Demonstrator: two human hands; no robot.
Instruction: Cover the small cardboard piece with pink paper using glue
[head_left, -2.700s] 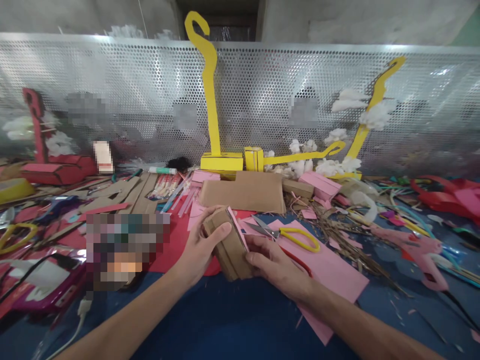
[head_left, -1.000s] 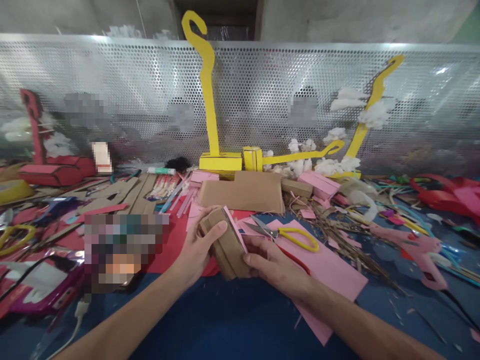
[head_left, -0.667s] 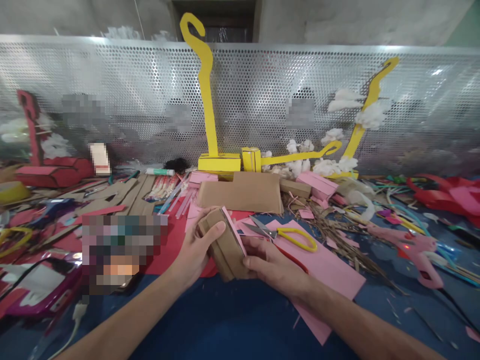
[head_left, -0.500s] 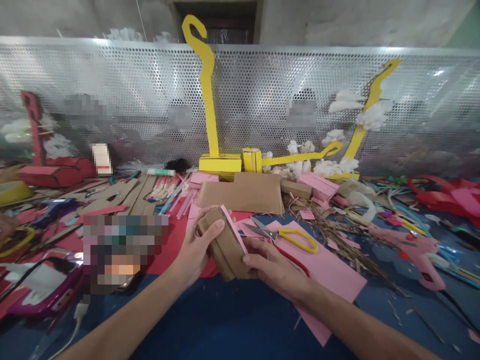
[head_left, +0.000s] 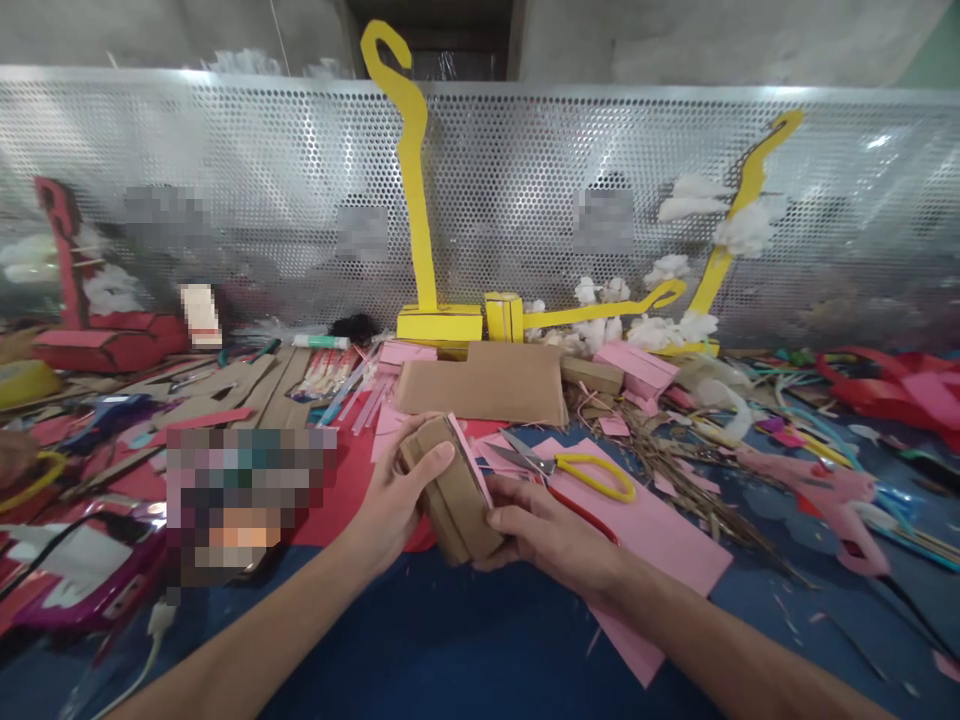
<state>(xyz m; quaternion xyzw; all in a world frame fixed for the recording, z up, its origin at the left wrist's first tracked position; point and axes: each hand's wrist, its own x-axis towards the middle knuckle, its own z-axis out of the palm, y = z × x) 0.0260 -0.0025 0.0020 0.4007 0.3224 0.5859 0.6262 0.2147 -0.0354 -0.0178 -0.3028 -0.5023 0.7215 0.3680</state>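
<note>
A small brown cardboard box (head_left: pixel 454 497) with a pink paper strip along its far edge is held up just above the blue table. My left hand (head_left: pixel 394 500) grips its left end, thumb laid across the top. My right hand (head_left: pixel 551 535) pinches its near right corner, fingers curled under. Yellow-handled scissors (head_left: pixel 577 467) lie open on a pink paper sheet (head_left: pixel 660 540) just behind my right hand.
A flat cardboard piece (head_left: pixel 487 385) lies behind the box. Yellow hook-shaped cardboard models (head_left: pixel 420 200) with cotton tufts stand against a perforated metal screen (head_left: pixel 225 180). A pink glue gun (head_left: pixel 840 510) and straw lie right. Red paper, cardboard strips and a blurred patch lie left.
Both hands keep their grip on the box, which has barely shifted. At the far left edge another person's hand has come into view near a yellow loop.
</note>
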